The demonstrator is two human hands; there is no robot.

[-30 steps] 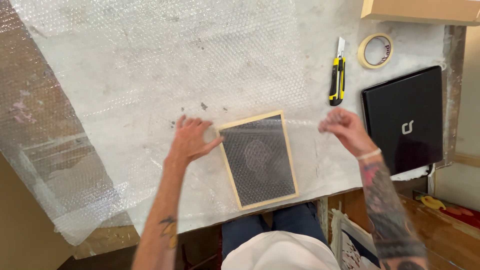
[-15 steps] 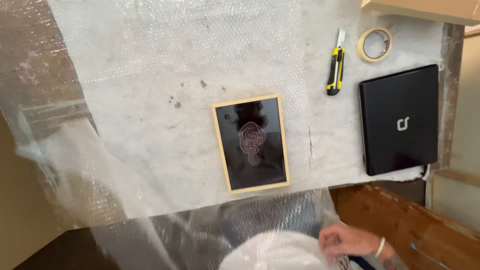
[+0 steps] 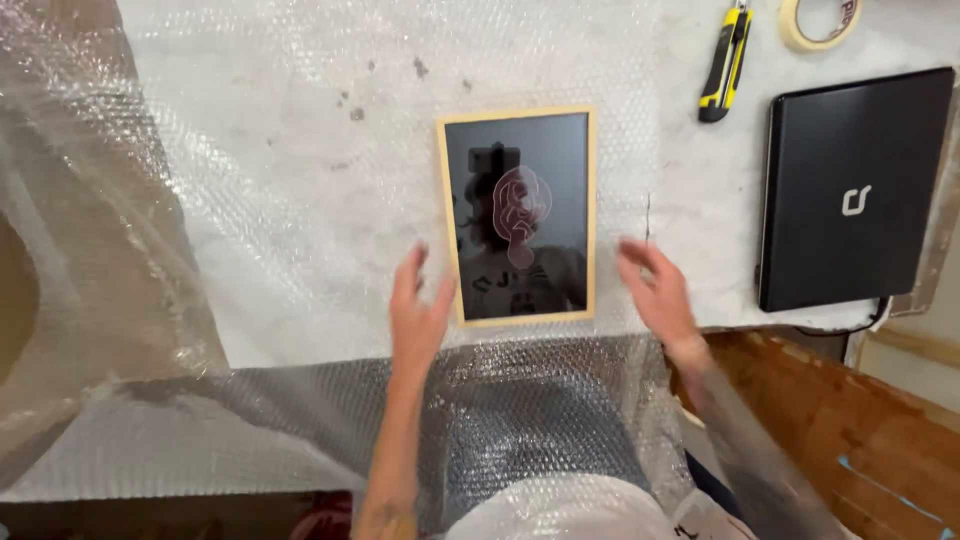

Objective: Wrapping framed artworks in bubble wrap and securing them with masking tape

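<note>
A small picture in a pale wooden frame (image 3: 520, 215) lies face up on a sheet of bubble wrap (image 3: 300, 180) spread over the white table. Its dark glass shows a pinkish line drawing and a reflection. My left hand (image 3: 418, 315) hovers open at the frame's lower left corner, fingers spread. My right hand (image 3: 655, 290) is open just right of the frame's lower right corner. Neither hand holds anything. The near end of the bubble wrap (image 3: 520, 420) hangs off the table edge over my lap, under both forearms.
A closed black laptop (image 3: 850, 190) lies at the right. A yellow and black utility knife (image 3: 725, 60) and a roll of tape (image 3: 820, 20) sit at the back right. Wooden floor (image 3: 860, 430) shows at lower right. Loose bubble wrap (image 3: 90, 250) drapes down the left side.
One second ago the wrap lay folded over the picture with both hands on it. The fold was then pulled back toward me, baring the glass. Both hands have now come back beside the frame.
</note>
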